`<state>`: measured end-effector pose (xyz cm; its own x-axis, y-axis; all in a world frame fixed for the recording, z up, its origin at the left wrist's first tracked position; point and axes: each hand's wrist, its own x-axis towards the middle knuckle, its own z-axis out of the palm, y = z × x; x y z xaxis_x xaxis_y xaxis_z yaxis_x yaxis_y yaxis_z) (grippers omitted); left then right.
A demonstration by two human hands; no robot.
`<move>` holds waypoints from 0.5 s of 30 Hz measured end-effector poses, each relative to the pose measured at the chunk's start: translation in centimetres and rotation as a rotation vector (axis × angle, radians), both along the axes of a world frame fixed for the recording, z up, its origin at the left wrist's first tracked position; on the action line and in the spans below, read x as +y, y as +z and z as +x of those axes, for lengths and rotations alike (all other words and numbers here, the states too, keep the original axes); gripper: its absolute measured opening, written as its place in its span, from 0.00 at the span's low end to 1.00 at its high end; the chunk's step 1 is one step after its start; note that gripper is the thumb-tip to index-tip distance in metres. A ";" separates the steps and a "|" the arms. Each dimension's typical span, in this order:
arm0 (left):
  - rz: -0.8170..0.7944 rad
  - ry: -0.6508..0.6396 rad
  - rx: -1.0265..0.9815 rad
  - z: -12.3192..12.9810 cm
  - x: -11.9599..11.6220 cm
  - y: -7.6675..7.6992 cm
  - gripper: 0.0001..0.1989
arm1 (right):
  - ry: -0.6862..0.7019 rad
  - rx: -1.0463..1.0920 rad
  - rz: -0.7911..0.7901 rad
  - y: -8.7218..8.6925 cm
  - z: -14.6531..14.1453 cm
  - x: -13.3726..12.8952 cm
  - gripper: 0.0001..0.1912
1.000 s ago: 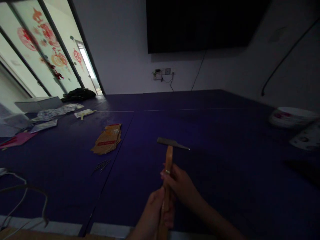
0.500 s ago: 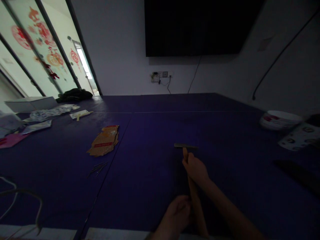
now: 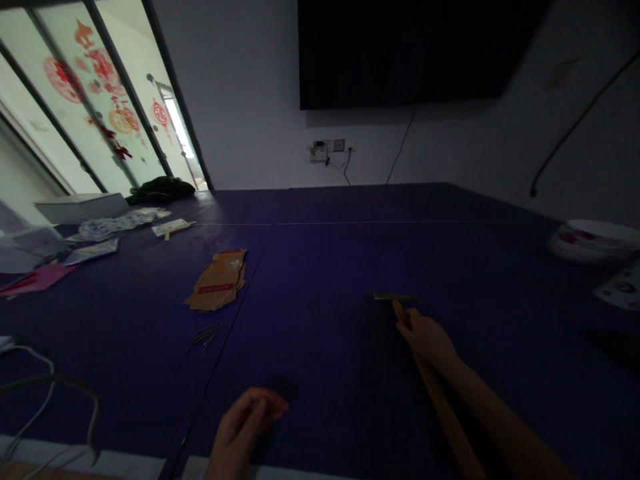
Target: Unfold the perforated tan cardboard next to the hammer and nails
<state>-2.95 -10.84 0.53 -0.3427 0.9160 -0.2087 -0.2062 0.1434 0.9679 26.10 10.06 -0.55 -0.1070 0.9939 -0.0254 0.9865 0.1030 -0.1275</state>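
My right hand (image 3: 427, 340) is wrapped around the wooden handle of a hammer (image 3: 447, 417), close below its head. The narrow metal head lies crosswise just beyond my fingers, low over the dark blue tabletop (image 3: 320, 320). The long handle runs back toward me along my forearm. Near the front edge, my left hand (image 3: 250, 420) is low over the table, apart from the hammer, with its fingers curled and the thumb pressed to them. Whether anything is between those fingertips cannot be made out. Several nails (image 3: 206, 335) lie loose on the left, below a torn piece of cardboard (image 3: 217, 281).
Cables (image 3: 50, 380) loop at the near left. Farther left are a pink sheet (image 3: 43, 279), plastic packets (image 3: 93, 252) and a white box (image 3: 83, 208). A white bowl (image 3: 593, 240) and a patterned container (image 3: 623, 287) stand at the right. A dark screen (image 3: 410, 53) hangs on the wall.
My left hand has left the hammer handle and moved left over the table. My right hand keeps its grip on the hammer, which now sits farther right in view. The view has turned slightly left.
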 end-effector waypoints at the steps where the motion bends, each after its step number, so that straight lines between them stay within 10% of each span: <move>1: -0.005 0.001 0.120 -1.3 0.3 0.6 0.16 | 0.002 0.001 0.001 -0.1 0.2 0.1 0.14; 9: -0.023 0.322 0.995 -13.6 7.0 4.5 0.21 | -0.015 0.015 -0.026 -0.1 0.8 0.2 0.18; 15: -0.310 0.297 1.382 -18.4 14.3 3.7 0.31 | 0.002 0.040 -0.062 -0.4 1.2 0.6 0.19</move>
<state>-21.38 3.51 4.26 -0.5969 0.7565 0.2673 0.7911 0.4996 0.3529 27.29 10.69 -0.99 -0.1114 0.9904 -0.0824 0.9803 0.0959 -0.1729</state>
